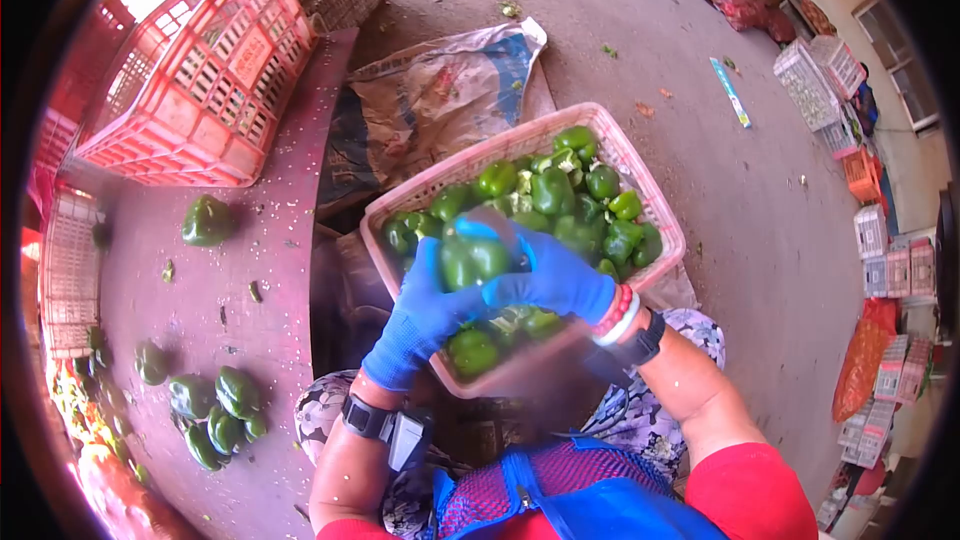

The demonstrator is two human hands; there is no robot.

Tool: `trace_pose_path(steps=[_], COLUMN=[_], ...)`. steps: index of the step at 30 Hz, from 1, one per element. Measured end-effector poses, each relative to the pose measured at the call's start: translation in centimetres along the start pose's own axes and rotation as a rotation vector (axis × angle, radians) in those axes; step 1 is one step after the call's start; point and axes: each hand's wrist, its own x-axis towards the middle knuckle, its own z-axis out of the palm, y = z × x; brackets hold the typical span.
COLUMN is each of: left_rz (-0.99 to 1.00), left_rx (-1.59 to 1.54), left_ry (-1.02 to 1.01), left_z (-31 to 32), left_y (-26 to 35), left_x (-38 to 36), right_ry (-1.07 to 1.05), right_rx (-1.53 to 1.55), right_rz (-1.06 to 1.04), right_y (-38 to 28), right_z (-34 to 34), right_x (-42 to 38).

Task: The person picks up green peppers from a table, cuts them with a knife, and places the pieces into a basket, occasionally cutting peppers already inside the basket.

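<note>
A green bell pepper (472,258) is held between my two blue-gloved hands, above a pink plastic basket (640,155). My left hand (425,305) has its fingers round the pepper's left and lower side. On the pepper's right and top is my right hand (550,275), its fingers partly blurred. Many green peppers (552,192) fill the basket beneath, some hidden by my hands and forearms.
On the pink tabletop at left lie a single pepper (208,221) and a group of peppers (215,410). A red crate (215,70) stands at the upper left. Behind the basket is a crumpled sack (440,90). Crates (810,85) and mesh sacks (862,365) line the right.
</note>
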Motion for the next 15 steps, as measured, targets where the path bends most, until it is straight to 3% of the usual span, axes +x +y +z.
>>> trace_pose_path(steps=[3, 7, 8, 12, 15], left_rz=[-0.108, -0.186, -0.128, 0.002, 0.041], left_rx=[-0.087, -0.061, -0.116, -0.379, -0.512], left_ry=[-0.157, -0.310, -0.326, -0.329, -0.301], left_z=[-0.5, -2.2, -2.9, -5.9, -6.2], left_y=[0.8, 2.6, 1.8, -2.4, -3.1], left_x=[0.2, 0.7, 0.9, 1.5, 2.1], right_ry=[-0.017, -0.086, -0.032, 0.016, 0.015], right_rx=[0.007, 0.313, 0.330, 0.818, 0.757], right_rz=[-0.032, 0.159, 0.053, 0.114, 0.039], right_y=[1.0, -0.6, 0.0, -0.7, -1.3], right_z=[-0.6, -2.0, -1.9, -2.2, -2.7], right_x=[0.0, -1.0, -0.8, -1.3, -1.2])
